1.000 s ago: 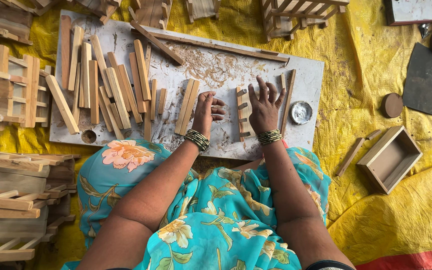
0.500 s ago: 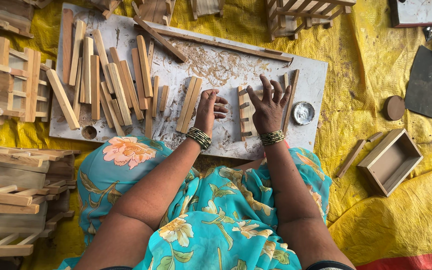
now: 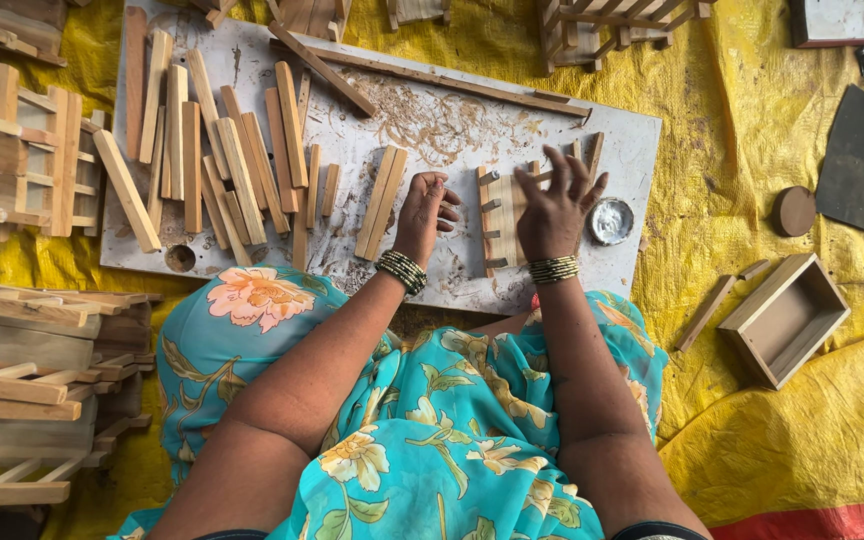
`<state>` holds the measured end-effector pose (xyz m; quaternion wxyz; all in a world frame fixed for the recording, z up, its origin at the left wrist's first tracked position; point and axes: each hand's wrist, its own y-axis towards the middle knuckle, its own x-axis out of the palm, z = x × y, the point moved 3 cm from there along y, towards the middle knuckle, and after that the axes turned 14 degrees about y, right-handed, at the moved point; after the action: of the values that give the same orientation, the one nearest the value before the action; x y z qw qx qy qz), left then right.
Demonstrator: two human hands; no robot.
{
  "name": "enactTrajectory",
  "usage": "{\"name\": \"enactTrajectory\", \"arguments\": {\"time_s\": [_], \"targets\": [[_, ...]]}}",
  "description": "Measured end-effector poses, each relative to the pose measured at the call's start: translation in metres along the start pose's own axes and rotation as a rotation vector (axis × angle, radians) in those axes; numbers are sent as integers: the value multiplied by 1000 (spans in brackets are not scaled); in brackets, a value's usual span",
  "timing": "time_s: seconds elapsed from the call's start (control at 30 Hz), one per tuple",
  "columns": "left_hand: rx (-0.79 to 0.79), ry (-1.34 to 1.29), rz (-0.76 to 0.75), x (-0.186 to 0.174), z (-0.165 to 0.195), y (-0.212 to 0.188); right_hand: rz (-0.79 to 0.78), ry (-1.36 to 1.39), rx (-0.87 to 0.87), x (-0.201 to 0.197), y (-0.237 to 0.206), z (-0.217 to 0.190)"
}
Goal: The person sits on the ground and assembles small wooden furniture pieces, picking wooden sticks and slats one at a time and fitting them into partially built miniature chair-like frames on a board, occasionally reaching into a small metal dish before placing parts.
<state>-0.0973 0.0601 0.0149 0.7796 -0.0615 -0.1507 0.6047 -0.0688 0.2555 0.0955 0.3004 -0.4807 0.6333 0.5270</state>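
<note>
I sit at a white work board [image 3: 612, 130] dusted with sawdust. My left hand [image 3: 425, 212] rests on the board with fingers loosely curled, holding nothing, just right of a pair of wooden slats [image 3: 381, 202]. My right hand [image 3: 554, 205] lies with fingers spread over a small wooden slat frame [image 3: 500, 222], touching its right side. The frame has short pegs sticking out on its left edge. Beaded bangles are on both wrists.
Many loose wooden slats [image 3: 222, 160] lie on the board's left half. A small round metal dish [image 3: 612, 220] sits right of my right hand. An open wooden box [image 3: 787, 318] and round wooden discs [image 3: 794, 211] lie on the yellow sheet at right. Finished slat frames [image 3: 22, 150] are stacked at left.
My right hand has stayed over the small frame, its fingers spreading and shifting slightly. My left hand has curled a little beside it. The view has shifted slightly.
</note>
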Motion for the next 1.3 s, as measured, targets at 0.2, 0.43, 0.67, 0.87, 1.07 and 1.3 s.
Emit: {"name": "enactTrajectory", "arguments": {"time_s": [0.2,0.43,0.67,0.87,1.07,1.3], "targets": [[23,-9,-6,1,-8,1,95,99,22,21,-6,27],[-15,-80,9,-6,-19,5,357,708,597,-45,-60,209],[-41,-31,-8,-17,-10,-1,-85,139,668,-20,-92,201],[-70,-34,-5,-19,-2,-4,-224,33,754,-11,-69,163],[-53,-33,-32,-12,-4,-5,-168,38,722,-3,-73,165],[-51,-35,-27,-13,-10,-4,-120,47,775,5,-74,169]]}}
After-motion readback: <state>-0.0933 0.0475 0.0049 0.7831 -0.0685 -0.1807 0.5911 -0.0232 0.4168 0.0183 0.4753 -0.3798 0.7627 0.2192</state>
